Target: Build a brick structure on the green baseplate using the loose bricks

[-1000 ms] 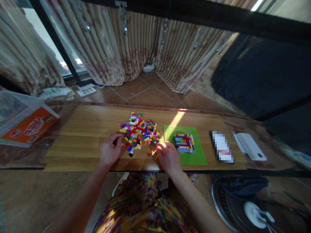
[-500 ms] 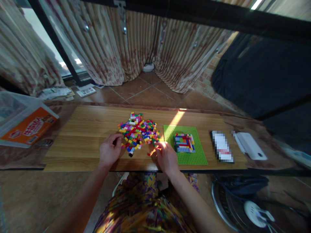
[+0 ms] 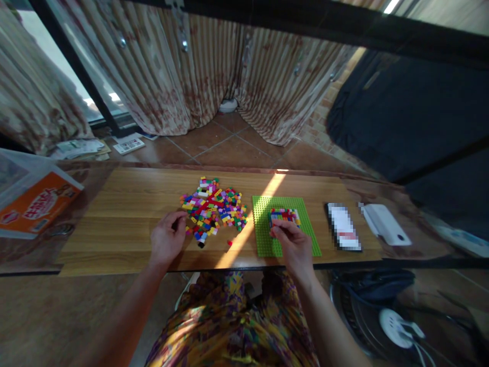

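Observation:
A loose pile of small toy building bricks (image 3: 214, 209) in many colours lies on the table. My left hand (image 3: 167, 238) rests at the pile's left edge, thumb and fingers curled together; what they hold, if anything, is hidden. On the green studded baseplate (image 3: 262, 244) stands a low rectangular build of coloured bricks (image 3: 284, 214). My right hand (image 3: 298, 250) is over the build's front part, fingertips pinched on what looks like a small red brick (image 3: 272, 232). The hand covers much of the build. One loose red brick (image 3: 229, 243) sits between pile and baseplate.
A phone (image 3: 344, 227) with a blurred screen lies right of the baseplate, and a white case-like object (image 3: 387, 224) is farther right. A clear plastic tub with an orange label (image 3: 42, 201) stands at the left. The wooden table's front edge (image 3: 229, 268) runs before my lap.
My right hand has moved right, from the gap beside the pile to over the build on the baseplate. My left hand stays by the pile. The view has shifted slightly.

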`<state>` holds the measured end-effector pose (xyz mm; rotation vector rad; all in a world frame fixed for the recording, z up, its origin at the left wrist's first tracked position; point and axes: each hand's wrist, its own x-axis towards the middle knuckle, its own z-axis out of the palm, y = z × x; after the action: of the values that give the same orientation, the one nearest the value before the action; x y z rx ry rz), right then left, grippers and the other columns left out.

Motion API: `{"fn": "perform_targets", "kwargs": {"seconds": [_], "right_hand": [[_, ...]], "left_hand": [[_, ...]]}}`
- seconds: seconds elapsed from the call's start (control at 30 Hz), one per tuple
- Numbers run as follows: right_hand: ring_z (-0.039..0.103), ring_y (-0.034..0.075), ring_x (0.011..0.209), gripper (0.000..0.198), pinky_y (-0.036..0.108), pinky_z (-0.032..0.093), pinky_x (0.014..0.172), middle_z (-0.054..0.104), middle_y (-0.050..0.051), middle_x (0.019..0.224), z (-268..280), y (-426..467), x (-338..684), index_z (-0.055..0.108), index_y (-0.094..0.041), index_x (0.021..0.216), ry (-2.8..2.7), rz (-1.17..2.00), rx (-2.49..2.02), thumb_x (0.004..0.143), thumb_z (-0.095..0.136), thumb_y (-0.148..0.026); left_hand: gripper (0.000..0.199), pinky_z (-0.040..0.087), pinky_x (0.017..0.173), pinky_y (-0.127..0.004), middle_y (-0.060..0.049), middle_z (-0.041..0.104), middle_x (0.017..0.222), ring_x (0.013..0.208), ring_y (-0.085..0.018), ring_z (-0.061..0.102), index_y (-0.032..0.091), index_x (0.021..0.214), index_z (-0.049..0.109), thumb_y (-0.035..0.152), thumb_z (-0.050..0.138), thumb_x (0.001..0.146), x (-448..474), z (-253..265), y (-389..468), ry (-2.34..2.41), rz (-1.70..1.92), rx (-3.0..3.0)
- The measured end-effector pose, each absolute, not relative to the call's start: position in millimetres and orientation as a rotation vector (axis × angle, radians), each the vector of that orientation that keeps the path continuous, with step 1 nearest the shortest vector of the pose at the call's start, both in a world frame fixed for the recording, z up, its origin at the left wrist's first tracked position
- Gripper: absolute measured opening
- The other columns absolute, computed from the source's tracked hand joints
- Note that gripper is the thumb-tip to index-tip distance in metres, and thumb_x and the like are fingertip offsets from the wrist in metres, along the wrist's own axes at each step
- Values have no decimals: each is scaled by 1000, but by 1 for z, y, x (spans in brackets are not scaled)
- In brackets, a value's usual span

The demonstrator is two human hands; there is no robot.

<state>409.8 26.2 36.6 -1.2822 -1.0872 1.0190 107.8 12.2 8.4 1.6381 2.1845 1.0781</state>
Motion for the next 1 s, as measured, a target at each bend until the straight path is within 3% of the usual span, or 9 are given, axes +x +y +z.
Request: {"fn": "perform_targets", "kwargs": {"seconds": [0.23, 0.53, 1.0], "right_hand": [[63, 15, 64, 27, 32, 55, 64, 69, 2, 75, 36, 30, 425, 70, -19, 81, -946, 977, -1288, 64, 78, -38], [66, 19, 78, 25, 35, 53, 74, 71, 6, 87, 25, 30, 451, 70, -18, 87, -1107, 727, -1431, 74, 71, -40], [62, 17, 74, 17, 33, 50, 73, 68, 5, 85, 31, 27, 449, 70, -20, 85, -1385, 443, -1556, 82, 62, -34]], "left_hand": [[31, 51, 82, -31, -6, 72, 97, 88, -21, 66, 20, 96, 69, 37, 45, 85, 105, 5, 11, 2190, 1074, 1677], [28, 51, 81, -31, -5, 72, 96, 88, -20, 66, 21, 95, 69, 36, 47, 85, 103, 0, 13, 2195, 1093, 1685], [27, 50, 81, -30, -5, 71, 96, 88, -19, 66, 21, 94, 68, 36, 46, 85, 107, 7, 12, 2210, 1059, 1646]]}}
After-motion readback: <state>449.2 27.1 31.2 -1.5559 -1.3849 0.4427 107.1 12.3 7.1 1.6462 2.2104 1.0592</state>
